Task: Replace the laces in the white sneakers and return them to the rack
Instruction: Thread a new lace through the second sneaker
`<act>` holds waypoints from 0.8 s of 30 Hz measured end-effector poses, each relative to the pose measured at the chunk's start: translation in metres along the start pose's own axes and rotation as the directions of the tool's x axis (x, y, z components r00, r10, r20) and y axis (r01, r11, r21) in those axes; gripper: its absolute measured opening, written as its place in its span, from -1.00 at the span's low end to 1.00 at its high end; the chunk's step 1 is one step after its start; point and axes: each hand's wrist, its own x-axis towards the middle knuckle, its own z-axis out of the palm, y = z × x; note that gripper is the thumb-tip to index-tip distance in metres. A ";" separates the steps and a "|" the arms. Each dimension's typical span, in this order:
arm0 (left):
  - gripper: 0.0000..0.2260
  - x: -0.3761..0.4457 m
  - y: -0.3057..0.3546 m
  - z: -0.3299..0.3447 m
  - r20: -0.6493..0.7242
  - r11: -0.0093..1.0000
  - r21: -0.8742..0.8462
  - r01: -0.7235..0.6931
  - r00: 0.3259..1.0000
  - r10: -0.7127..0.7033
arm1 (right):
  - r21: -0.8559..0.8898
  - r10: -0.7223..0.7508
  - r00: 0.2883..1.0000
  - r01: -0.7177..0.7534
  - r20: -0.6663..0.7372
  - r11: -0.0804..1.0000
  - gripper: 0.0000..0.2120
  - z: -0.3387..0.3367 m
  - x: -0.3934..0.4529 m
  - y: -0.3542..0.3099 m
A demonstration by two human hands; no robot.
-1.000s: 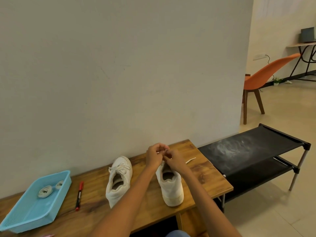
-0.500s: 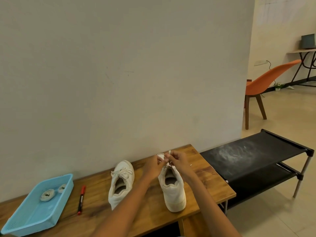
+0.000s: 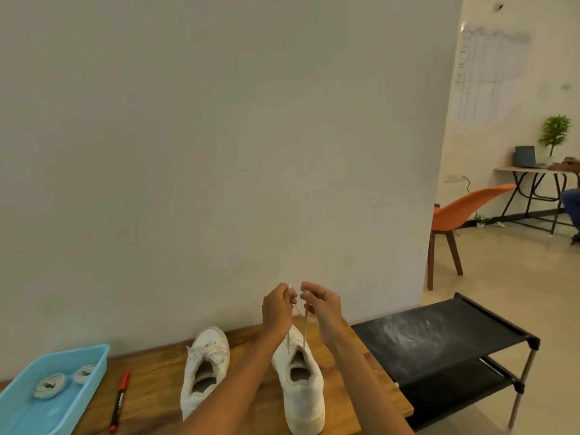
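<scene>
Two hands, left hand [image 3: 277, 307] and right hand [image 3: 323, 304], are each pinching, seemingly, one thin white lace [image 3: 305, 328] end above the right-side white leather sneaker [image 3: 303, 384] on the wooden surface [image 3: 150, 387].

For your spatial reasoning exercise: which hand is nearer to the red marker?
Left. The left hand is raised up and right of the red marker; the right hand is farther right.

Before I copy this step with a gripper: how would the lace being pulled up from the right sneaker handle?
Probably floppy: the lace runs straight only where both hands pull it up from the right sneaker. Likely very light and thin, so the left hand and right hand pinch its ends. Released, it would probably drop slack.
</scene>
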 end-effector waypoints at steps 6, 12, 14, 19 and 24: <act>-0.76 0.034 0.051 -0.023 -0.140 0.996 -0.061 -0.065 0.989 0.056 | -0.535 -0.415 0.907 0.383 0.066 0.753 -0.78 0.035 0.018 -0.064; -0.75 0.052 0.106 -0.046 -0.189 0.980 -0.054 -0.189 0.966 0.176 | -0.611 -0.543 0.838 0.456 0.051 0.647 -0.72 0.049 0.031 -0.121; -0.78 0.053 0.119 -0.051 -0.209 0.973 -0.071 -0.221 0.957 0.202 | -0.556 -0.564 0.825 0.482 0.029 0.677 -0.70 0.051 0.027 -0.136; -0.83 0.049 0.129 -0.055 -0.235 0.971 -0.150 -0.188 0.960 0.150 | -0.462 -0.548 0.835 0.472 -0.039 0.751 -0.79 0.046 0.019 -0.147; -0.93 0.041 0.130 -0.055 -0.223 0.955 -0.275 -0.116 0.973 0.054 | -0.381 -0.508 0.860 0.455 -0.045 0.805 -0.92 0.037 0.013 -0.147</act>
